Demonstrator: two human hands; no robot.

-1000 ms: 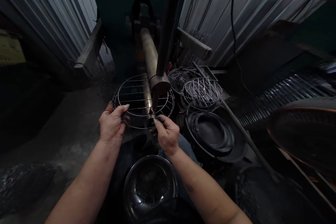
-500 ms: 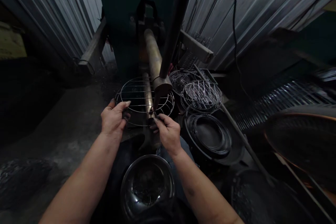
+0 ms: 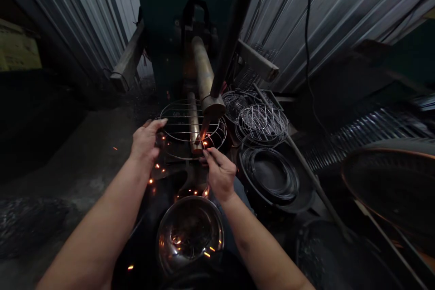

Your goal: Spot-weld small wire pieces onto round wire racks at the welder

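A round wire rack (image 3: 176, 132) with parallel bars lies between the electrodes of a spot welder (image 3: 205, 79). My left hand (image 3: 145, 140) grips its left rim, thumb on top. At the near rim, just right of the lower electrode (image 3: 193, 122), my right hand (image 3: 220, 170) pinches a small piece of wire whose shape is mostly hidden by the fingers. The upper electrode tip meets the rack's near edge, where an orange glow shows. Sparks fly beneath the rack and over a shiny metal bowl (image 3: 190, 231) holding small dark pieces.
Finished-looking wire racks (image 3: 263, 122) are stacked to the right. Below them a coil of wire rings (image 3: 270, 174) lies in a dark basin. A large round pan (image 3: 394, 186) stands far right. Corrugated metal sheets (image 3: 282, 18) flank the machine, and a bar slants down before it.
Sparks and an orange glow have appeared at the electrode tip. The rack's near edge has tilted slightly up, and both hands keep their hold. The view has shifted slightly.
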